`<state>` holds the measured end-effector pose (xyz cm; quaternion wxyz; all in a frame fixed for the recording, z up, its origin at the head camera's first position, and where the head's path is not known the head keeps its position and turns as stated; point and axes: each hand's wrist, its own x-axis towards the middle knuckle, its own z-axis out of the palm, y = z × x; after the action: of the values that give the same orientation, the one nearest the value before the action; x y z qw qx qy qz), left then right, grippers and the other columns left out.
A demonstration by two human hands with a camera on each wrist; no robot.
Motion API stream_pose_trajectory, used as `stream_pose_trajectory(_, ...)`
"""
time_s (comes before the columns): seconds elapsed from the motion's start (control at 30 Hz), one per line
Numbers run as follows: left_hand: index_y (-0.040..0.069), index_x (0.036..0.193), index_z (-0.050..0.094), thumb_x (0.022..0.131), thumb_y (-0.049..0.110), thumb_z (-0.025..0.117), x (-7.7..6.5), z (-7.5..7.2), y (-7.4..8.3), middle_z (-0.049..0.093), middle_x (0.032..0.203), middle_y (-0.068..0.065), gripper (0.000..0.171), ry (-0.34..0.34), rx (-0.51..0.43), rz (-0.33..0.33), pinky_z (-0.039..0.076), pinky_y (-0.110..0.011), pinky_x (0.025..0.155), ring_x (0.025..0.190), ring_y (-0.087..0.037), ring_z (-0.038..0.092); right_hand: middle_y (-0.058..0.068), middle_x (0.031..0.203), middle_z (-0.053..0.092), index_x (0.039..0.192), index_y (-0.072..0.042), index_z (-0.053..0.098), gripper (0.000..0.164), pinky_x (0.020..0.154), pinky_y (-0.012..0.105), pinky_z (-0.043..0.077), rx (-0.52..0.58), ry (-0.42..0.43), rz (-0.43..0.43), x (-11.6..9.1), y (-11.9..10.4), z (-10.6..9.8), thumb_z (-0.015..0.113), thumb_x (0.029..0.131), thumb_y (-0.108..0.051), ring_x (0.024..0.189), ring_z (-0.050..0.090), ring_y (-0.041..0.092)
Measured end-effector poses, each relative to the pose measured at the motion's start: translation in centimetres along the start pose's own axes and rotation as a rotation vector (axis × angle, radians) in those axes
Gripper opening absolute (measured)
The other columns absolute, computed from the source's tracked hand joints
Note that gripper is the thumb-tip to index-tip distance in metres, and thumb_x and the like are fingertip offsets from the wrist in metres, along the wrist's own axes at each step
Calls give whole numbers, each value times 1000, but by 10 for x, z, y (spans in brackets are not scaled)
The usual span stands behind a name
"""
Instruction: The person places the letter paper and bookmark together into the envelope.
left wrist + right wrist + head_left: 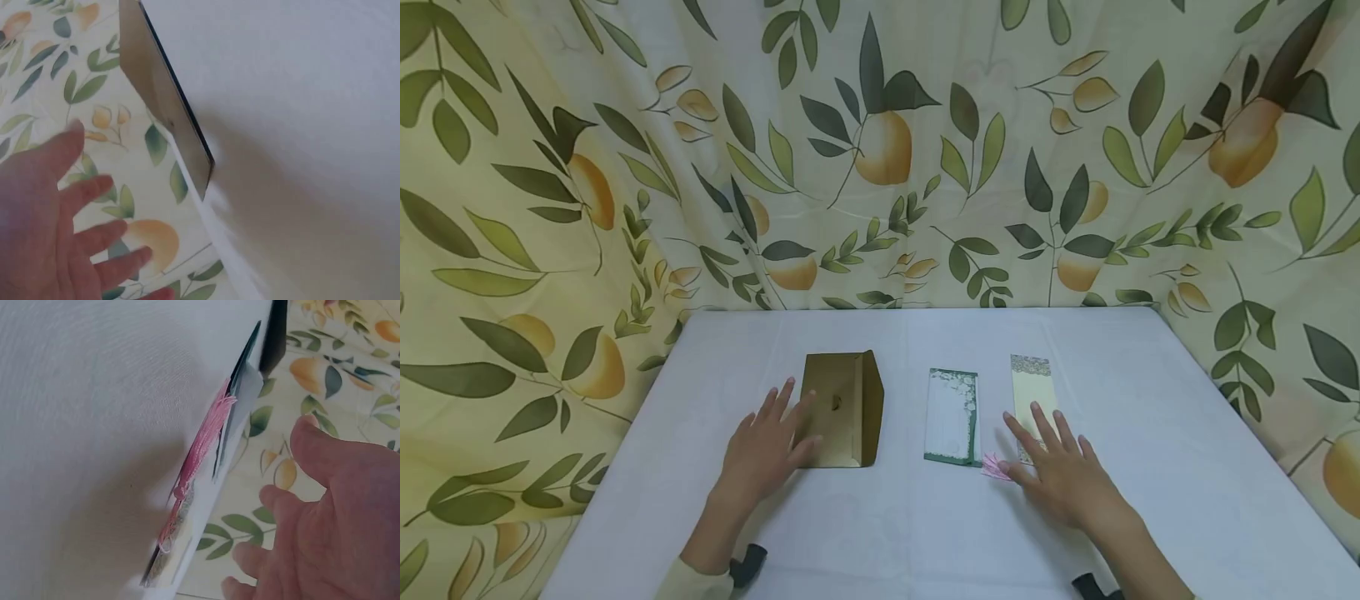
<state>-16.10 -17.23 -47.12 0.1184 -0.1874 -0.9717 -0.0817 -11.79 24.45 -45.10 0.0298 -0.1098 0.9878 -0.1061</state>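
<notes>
Left hand (763,457), left of centre in head view, fingers spread, gripping nothing, just over left side of gold envelope (842,408), its flap out to the right; right hand (1063,479), lower right of centre, fingers likewise spread and empty, over lower part of cream strip (1032,400), thumb near pink tassel (992,467); green-bordered card (950,417) near centre; all above or on white table (865,533).
</notes>
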Motion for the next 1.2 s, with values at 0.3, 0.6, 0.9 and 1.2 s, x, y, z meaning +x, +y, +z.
stream_pose_trajectory(0.3,21,144,41,91,48,56,14,9,8,27,150,-20,61,-36,-72,-104,42,-60,83,129,-46,33,25,150,22,147,-21,35,73,97,71,13,115,-94,40,3,-10,-4,41,90,-66,136,12,48)
stream_pose_trajectory(0.6,23,146,36,92,48,55,33,15,29,15,154,-19,63,-164,-198,-147,33,-67,88,132,-50,24,24,149,25,148,-23,32,71,94,73,17,174,-218,56,12,-24,-11,41,91,-64,135,13,49)
stream_pose_trajectory(0.9,30,145,37,87,52,58,48,27,46,9,156,-16,65,-231,-180,-237,25,-75,87,134,-52,14,21,148,30,148,-24,32,74,87,75,23,206,-293,121,17,-31,-13,41,89,-67,135,16,49)
stream_pose_trajectory(1.2,37,142,41,84,56,60,59,32,58,6,157,-13,63,-309,-135,-296,24,-78,83,136,-49,9,21,146,35,147,-21,35,75,87,71,30,155,-267,60,31,-38,-17,38,89,-68,134,23,47)
